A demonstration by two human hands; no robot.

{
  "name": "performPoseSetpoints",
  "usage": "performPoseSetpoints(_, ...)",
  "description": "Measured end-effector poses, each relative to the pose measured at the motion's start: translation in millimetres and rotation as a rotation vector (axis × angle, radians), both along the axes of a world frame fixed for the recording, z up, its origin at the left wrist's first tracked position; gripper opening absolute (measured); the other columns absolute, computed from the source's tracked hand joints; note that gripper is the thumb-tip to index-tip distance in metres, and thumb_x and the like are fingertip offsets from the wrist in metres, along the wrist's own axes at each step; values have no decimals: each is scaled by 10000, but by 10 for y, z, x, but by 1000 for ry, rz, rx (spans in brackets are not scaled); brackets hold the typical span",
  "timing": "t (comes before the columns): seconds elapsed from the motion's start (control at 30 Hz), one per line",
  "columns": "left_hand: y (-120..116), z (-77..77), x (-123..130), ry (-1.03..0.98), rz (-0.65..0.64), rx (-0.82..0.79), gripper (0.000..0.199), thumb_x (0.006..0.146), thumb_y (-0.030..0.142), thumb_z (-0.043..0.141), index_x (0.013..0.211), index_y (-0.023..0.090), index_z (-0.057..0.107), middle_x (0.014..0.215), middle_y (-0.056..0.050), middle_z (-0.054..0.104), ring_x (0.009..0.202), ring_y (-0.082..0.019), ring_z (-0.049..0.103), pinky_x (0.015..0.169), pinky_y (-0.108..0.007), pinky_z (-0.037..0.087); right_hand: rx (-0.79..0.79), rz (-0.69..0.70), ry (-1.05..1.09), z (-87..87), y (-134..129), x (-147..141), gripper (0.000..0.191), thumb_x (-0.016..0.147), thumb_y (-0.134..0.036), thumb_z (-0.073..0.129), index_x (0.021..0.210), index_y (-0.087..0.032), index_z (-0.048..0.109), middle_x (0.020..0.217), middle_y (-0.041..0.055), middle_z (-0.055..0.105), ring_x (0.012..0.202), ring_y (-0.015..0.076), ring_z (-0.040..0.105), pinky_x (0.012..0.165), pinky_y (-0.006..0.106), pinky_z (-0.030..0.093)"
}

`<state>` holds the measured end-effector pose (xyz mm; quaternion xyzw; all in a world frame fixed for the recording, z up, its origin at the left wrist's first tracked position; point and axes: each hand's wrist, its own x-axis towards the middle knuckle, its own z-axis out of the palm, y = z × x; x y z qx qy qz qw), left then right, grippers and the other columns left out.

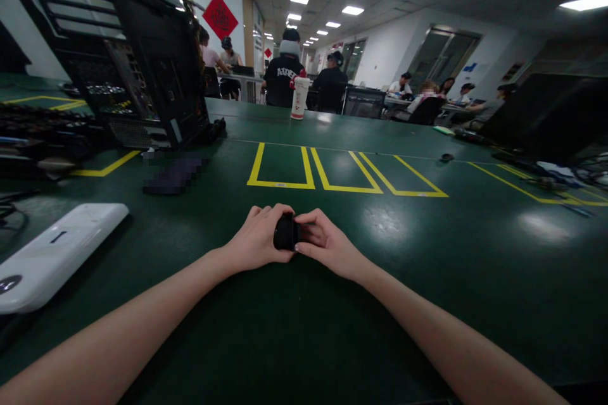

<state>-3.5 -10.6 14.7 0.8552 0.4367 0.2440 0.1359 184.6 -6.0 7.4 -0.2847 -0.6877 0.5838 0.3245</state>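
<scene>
A small black object [284,232] is between my two hands, over the green table [294,323] near its middle. My left hand [259,237] wraps round its left side, thumb below and fingers above. The fingertips and thumb of my right hand [327,243] pinch its right edge. What the object is, I cannot tell. Beyond my hands, yellow tape outlines [349,189] mark three box shapes on the table.
At the left stand an open black computer case [156,69] and a white device [57,253]; a dark flat item [173,177] lies nearby. A paper cup [299,99] stands at the far edge. A dark monitor [551,114] is at right. People sit beyond.
</scene>
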Motion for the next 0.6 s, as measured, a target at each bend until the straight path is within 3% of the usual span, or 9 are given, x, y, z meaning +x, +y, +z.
performPoseSetpoints(0.23,-21,51,-2,16,-1,-15,514,671,379,621,1094,203,388,1021,-55,532,914,-244,519,824,-389,320,-16,-20,24,20,9,-16,226,775,-201,563,966,-219,444,1034,23,500,962,164,562,811,346,491)
performPoseSetpoints(0.6,-30,59,1,7,0,-26,518,655,349,635,1090,204,393,1010,-54,531,906,-243,519,818,-389,322,-56,30,32,-1,21,14,356,725,-137,617,1004,-226,415,1098,27,491,1019,159,548,915,374,439)
